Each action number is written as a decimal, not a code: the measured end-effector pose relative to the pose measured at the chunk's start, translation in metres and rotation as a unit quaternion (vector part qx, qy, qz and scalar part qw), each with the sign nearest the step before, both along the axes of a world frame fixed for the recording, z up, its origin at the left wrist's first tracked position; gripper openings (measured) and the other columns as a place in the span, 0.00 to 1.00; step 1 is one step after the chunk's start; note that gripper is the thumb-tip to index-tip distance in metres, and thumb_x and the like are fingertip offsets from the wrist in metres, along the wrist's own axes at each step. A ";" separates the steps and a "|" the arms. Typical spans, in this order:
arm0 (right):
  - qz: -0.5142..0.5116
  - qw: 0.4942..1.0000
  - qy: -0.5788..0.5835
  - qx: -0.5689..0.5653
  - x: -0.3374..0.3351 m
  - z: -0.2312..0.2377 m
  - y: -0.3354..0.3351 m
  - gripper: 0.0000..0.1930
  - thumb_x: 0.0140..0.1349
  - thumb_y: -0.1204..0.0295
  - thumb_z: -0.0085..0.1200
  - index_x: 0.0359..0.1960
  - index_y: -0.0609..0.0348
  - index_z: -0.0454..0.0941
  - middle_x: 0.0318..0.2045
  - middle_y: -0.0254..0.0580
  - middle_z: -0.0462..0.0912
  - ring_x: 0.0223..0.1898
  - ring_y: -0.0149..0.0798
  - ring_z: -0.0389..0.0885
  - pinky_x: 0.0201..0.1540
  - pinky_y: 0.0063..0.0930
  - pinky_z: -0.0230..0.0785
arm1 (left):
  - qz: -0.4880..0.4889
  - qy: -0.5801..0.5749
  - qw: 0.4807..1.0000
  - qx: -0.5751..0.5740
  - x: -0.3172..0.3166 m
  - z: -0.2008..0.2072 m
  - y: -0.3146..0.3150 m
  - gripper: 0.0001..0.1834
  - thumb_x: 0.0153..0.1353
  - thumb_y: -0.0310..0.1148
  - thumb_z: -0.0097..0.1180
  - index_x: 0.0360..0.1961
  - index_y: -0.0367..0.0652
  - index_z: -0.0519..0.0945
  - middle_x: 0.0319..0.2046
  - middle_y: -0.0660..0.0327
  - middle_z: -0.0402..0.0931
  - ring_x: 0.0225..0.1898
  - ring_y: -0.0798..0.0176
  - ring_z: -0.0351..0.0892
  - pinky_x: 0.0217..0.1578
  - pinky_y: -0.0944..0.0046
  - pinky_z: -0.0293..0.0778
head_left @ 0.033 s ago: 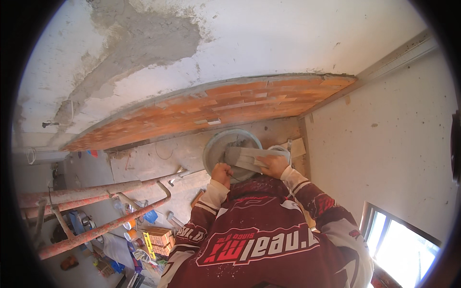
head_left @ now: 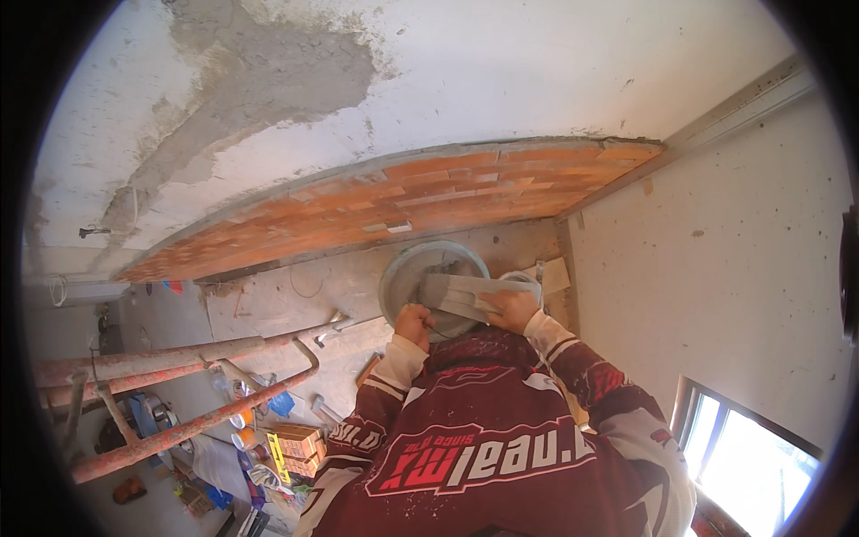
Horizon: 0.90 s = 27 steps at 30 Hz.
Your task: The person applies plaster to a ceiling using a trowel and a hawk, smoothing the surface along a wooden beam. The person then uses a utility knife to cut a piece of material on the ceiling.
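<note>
A round greyish-blue tub [head_left: 386, 295] with grey mortar [head_left: 436, 268] inside stands in front of me. Across its near right side lies a long, pale grey, flat piece [head_left: 461, 293], its left end smeared with wet-looking mortar. My right hand [head_left: 512, 311] is closed on this piece towards its right end. At the tub's near edge, by the piece's smeared end, my left hand [head_left: 414, 326] is closed, fingers pinched together. Whatever it grips is too small and dark to make out.
Beyond the tub runs a wall's orange brick band [head_left: 429, 197], under white plaster with a grey patch [head_left: 268, 80]. Rusty red scaffold tubes [head_left: 197, 425] stand at left. Tools and a brick stack [head_left: 298, 447] lie lower left. A plain wall with a window [head_left: 747, 456] closes the right.
</note>
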State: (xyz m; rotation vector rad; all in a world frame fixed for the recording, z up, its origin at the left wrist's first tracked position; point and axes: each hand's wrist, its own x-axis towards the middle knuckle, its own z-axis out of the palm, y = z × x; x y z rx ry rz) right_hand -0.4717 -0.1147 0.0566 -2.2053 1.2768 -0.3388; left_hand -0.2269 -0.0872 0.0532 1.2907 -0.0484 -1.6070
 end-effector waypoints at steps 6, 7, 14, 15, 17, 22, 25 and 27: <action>-0.054 0.995 -0.077 -0.028 -0.010 0.020 0.009 0.20 0.43 0.67 0.57 0.42 0.51 0.77 0.26 0.44 0.78 0.28 0.46 0.77 0.34 0.35 0.70 | -0.004 0.017 1.000 0.008 0.001 -0.003 -0.004 0.07 0.46 0.20 0.47 0.22 0.42 0.64 0.20 0.62 0.63 0.20 0.64 0.62 0.24 0.64 0.63; -0.063 0.994 -0.084 -0.022 -0.013 0.027 0.009 0.20 0.42 0.68 0.57 0.41 0.52 0.77 0.27 0.45 0.79 0.29 0.46 0.78 0.35 0.34 0.71 | -0.001 0.021 1.000 0.010 0.001 -0.001 -0.006 0.07 0.46 0.20 0.47 0.22 0.43 0.64 0.20 0.62 0.63 0.21 0.64 0.62 0.24 0.64 0.64; -0.178 0.972 -0.154 0.014 -0.028 0.098 -0.002 0.20 0.45 0.66 0.57 0.42 0.57 0.77 0.34 0.52 0.79 0.36 0.46 0.79 0.41 0.31 0.70 | 0.000 0.028 1.000 -0.013 0.009 -0.007 -0.010 0.06 0.46 0.21 0.47 0.22 0.43 0.64 0.19 0.63 0.63 0.21 0.66 0.61 0.24 0.64 0.63; -0.197 0.965 -0.172 0.019 -0.029 0.111 -0.009 0.20 0.46 0.66 0.56 0.42 0.59 0.77 0.35 0.54 0.79 0.37 0.46 0.79 0.41 0.30 0.69 | 0.002 0.028 1.000 -0.005 0.010 -0.007 -0.011 0.06 0.46 0.21 0.46 0.22 0.43 0.64 0.19 0.62 0.62 0.21 0.66 0.61 0.24 0.65 0.63; -0.238 0.953 -0.186 0.034 -0.031 0.140 -0.023 0.20 0.46 0.66 0.56 0.42 0.61 0.76 0.35 0.56 0.78 0.38 0.46 0.79 0.42 0.30 0.69 | -0.002 0.034 0.999 -0.005 0.013 -0.008 -0.014 0.05 0.45 0.21 0.46 0.22 0.43 0.64 0.19 0.62 0.62 0.20 0.66 0.61 0.23 0.64 0.63; -0.291 0.933 -0.211 0.015 -0.034 0.190 -0.069 0.20 0.47 0.67 0.55 0.42 0.65 0.75 0.35 0.57 0.78 0.39 0.46 0.79 0.42 0.30 0.68 | -0.002 0.025 0.999 -0.022 0.021 -0.016 -0.014 0.05 0.45 0.21 0.46 0.22 0.42 0.64 0.19 0.62 0.62 0.19 0.65 0.61 0.22 0.64 0.63; -0.256 0.949 -0.177 -0.051 -0.045 0.194 -0.105 0.20 0.48 0.68 0.52 0.43 0.65 0.74 0.35 0.56 0.78 0.38 0.44 0.78 0.42 0.30 0.68 | -0.025 0.025 0.999 -0.033 0.029 -0.027 -0.013 0.05 0.44 0.22 0.46 0.22 0.42 0.64 0.19 0.62 0.62 0.19 0.65 0.61 0.21 0.64 0.62; -0.224 0.960 -0.164 -0.024 -0.044 0.214 -0.127 0.21 0.48 0.69 0.51 0.45 0.65 0.73 0.36 0.55 0.79 0.38 0.44 0.78 0.42 0.30 0.68 | -0.003 0.039 0.999 -0.018 0.027 -0.019 -0.014 0.05 0.44 0.22 0.46 0.23 0.42 0.64 0.19 0.61 0.62 0.19 0.64 0.61 0.22 0.63 0.62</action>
